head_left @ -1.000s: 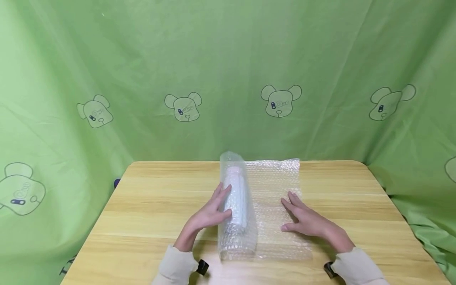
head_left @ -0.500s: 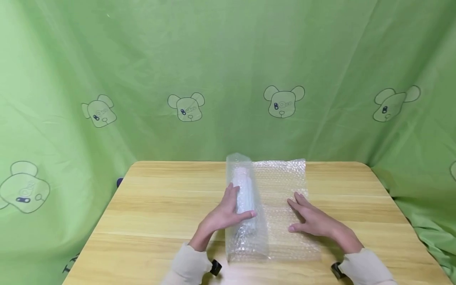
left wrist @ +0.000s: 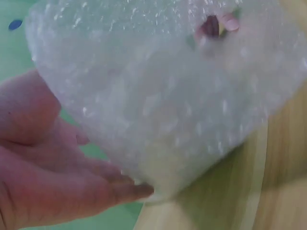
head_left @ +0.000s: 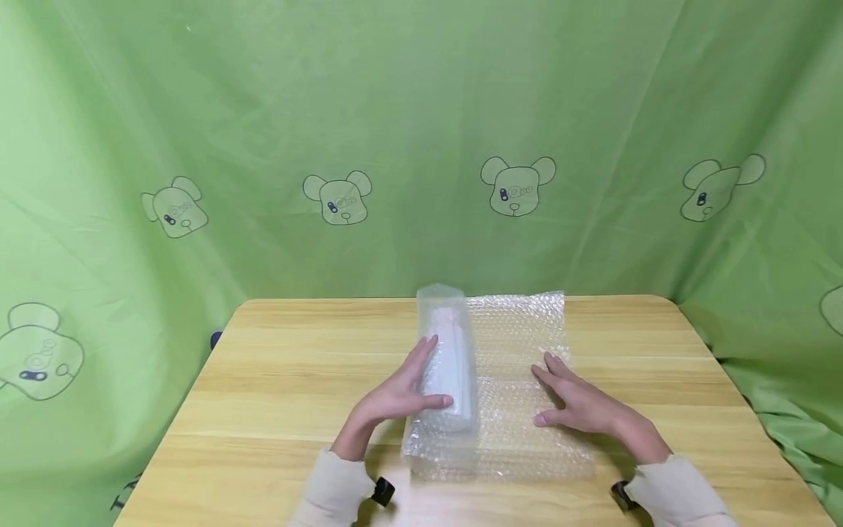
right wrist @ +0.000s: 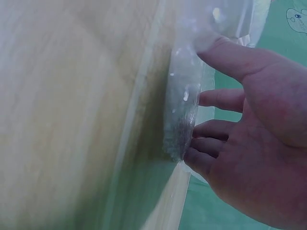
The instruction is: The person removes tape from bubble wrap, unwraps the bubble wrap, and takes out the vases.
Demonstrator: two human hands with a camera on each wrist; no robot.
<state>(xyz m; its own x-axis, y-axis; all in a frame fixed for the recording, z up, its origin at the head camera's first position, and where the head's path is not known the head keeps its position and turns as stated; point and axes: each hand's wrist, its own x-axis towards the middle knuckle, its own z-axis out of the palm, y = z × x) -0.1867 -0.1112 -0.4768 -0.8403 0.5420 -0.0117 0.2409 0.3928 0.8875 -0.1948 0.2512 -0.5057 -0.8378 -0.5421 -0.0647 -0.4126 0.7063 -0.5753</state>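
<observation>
A pale, bottle-shaped item (head_left: 449,366), pinkish at its far end, lies inside a folded-over layer of clear bubble wrap (head_left: 514,446) on the table. My left hand (head_left: 398,395) rests on this bundle from the left, thumb across its top and fingers along its left side. In the left wrist view those extended fingers (left wrist: 110,187) touch the wrap's edge. On the right part of the sheet lies my right hand (head_left: 582,406), fingers spread and fairly straight. The right wrist view shows its thumb (right wrist: 230,55) and fingers against the wrap's edge.
The wood-grain table (head_left: 283,366) extends to both sides of the sheet. Behind and around it hangs a green curtain (head_left: 421,146) printed with bear heads. A dark band (head_left: 383,492) sits at the left sleeve, and another dark band (head_left: 622,496) at the right.
The wrapped bundle and both hands have shifted slightly right over the second. In the last half second the left hand and the wrap's near left corner have moved a little left.
</observation>
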